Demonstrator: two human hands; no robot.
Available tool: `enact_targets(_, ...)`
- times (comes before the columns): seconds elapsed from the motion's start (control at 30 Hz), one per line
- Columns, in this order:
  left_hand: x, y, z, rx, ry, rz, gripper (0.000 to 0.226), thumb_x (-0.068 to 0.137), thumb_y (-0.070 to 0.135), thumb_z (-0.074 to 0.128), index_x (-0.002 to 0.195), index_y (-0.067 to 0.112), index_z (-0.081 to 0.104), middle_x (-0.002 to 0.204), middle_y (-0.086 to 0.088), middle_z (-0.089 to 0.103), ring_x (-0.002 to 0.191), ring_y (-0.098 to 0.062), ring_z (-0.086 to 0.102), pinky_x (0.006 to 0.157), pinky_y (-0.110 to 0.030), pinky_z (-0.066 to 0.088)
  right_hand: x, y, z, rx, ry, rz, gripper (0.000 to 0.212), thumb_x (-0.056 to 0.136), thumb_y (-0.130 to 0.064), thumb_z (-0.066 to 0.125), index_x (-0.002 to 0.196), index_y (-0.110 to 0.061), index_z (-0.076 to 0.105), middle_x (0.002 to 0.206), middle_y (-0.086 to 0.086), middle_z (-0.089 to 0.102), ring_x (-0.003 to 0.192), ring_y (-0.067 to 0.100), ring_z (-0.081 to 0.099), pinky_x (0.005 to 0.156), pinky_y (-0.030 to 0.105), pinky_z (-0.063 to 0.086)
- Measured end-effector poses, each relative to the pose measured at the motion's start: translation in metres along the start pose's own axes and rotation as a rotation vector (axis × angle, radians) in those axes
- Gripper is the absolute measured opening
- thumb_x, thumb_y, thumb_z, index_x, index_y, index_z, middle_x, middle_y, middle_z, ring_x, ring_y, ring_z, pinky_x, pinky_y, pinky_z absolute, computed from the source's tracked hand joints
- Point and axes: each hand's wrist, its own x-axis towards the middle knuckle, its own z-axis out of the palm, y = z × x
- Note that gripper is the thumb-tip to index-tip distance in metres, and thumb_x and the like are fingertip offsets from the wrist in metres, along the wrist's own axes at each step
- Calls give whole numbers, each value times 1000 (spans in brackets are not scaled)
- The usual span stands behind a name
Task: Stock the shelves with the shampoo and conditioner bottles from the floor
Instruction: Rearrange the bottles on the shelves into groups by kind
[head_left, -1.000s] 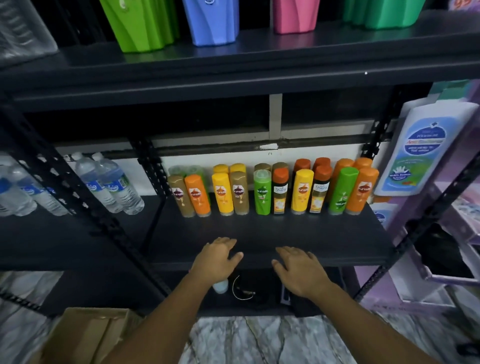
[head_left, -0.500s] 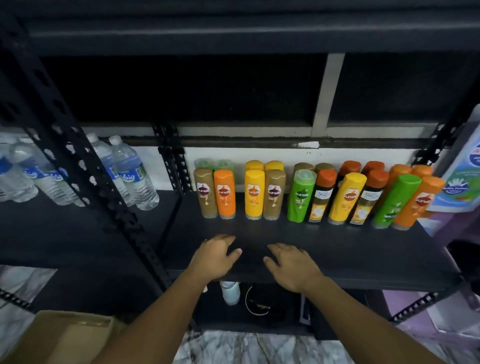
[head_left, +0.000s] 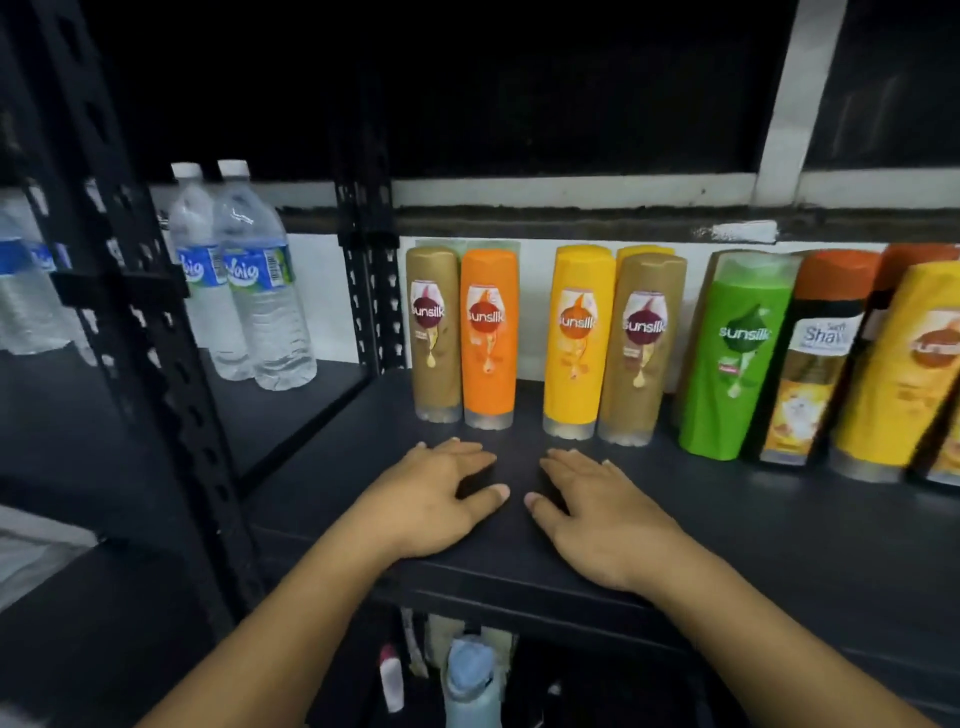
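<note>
Both spread flat, empty, on shelf (head_left: 779, 545): left hand (head_left: 431, 499), right hand (head_left: 597, 512); bottles (head_left: 576, 338) just beyond.

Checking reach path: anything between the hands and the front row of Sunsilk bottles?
Nothing. Head view shows only a narrow bare strip of black shelf between the left hand, the right hand and the Sunsilk bottles.

PLACE: you stand in a small shop, at its stock shelving | SIGNS: before you a black slotted-steel rack (head_left: 156, 332) | its shelf (head_left: 779, 530) bears a row of branded shampoo bottles (head_left: 488, 338) in many colours, labels facing you | the bay to your left holds identical water bottles (head_left: 260, 291) | more toiletries (head_left: 470, 680) sit on the level below
</note>
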Motion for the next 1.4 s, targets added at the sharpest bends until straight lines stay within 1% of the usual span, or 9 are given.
enact_targets(0.13, -5, 6, -1, 55, 5, 8, 61, 103, 62, 41, 157, 36, 37, 167, 15, 24, 156, -9, 15, 127, -32, 8, -2, -4, 1, -27, 14, -20, 62, 106, -52, 28, 159, -19, 26, 169, -4, 13, 155, 12, 8, 127, 35, 4)
enact_targets(0.33, -12, 9, -6, 31, 17, -7, 61, 101, 64, 44, 155, 35, 42, 165, 15, 31, 153, -11, 25, 122, -34, 23, -5, -8, -1, -27, 35, 0, 60, 105, -52, 31, 156, -22, 33, 168, -5, 19, 154, 15, 17, 126, 36, 10)
enact_targets(0.53, -15, 8, -6, -5, 77, -46, 63, 95, 69, 49, 148, 36, 51, 157, 9, 46, 140, -16, 46, 113, -38, 42, -8, -9, -3, 30, 72, 43, 62, 101, -57, 41, 156, -29, 36, 164, -10, 28, 149, 16, 30, 121, 34, 27)
enact_targets(0.83, -22, 8, -8, 15, 113, -5, 51, 99, 61, 48, 139, 32, 60, 140, 2, 60, 121, -18, 58, 100, -40, 52, -11, -11, 0, 32, 118, 62, 56, 100, -56, 45, 151, -32, 43, 159, -13, 38, 145, 11, 36, 118, 31, 31)
enact_targets(0.97, -22, 5, -10, -108, 158, -22, 47, 98, 54, 56, 138, 30, 61, 139, 3, 60, 122, -17, 58, 98, -33, 49, -9, -13, -2, 58, 148, 44, 57, 97, -52, 56, 149, -35, 43, 153, -11, 46, 138, 10, 44, 113, 27, 36)
enact_targets(1.1, -11, -6, -25, -392, 332, -78, 39, 96, 45, 64, 131, 28, 65, 129, 5, 62, 106, -11, 55, 90, -29, 46, 12, -28, -12, 291, 252, 69, 76, 88, -42, 75, 152, -34, 35, 153, -6, 45, 139, 13, 44, 107, 28, 39)
enact_targets(1.2, 13, -20, -40, -485, 428, -152, 58, 92, 39, 71, 143, 24, 49, 137, 0, 54, 111, -14, 54, 87, -30, 44, 41, -49, -11, 413, 377, 126, 79, 89, -40, 74, 154, -23, 32, 153, 1, 45, 138, 21, 47, 106, 35, 43)
enact_targets(1.3, 36, -33, -48, -671, 446, -190, 85, 85, 34, 79, 153, 26, 27, 143, -4, 51, 124, -25, 58, 99, -41, 52, 67, -65, -7, 468, 471, 177, 61, 93, -31, 72, 142, -14, 40, 141, 9, 55, 128, 29, 54, 92, 32, 43)
enact_targets(1.4, 59, -45, -43, -775, 387, -167, 96, 77, 34, 82, 151, 40, 21, 140, -1, 58, 122, -25, 62, 103, -52, 53, 88, -72, -2, 600, 536, 211, 58, 90, -28, 75, 135, -15, 40, 136, 10, 57, 125, 31, 56, 93, 37, 47)
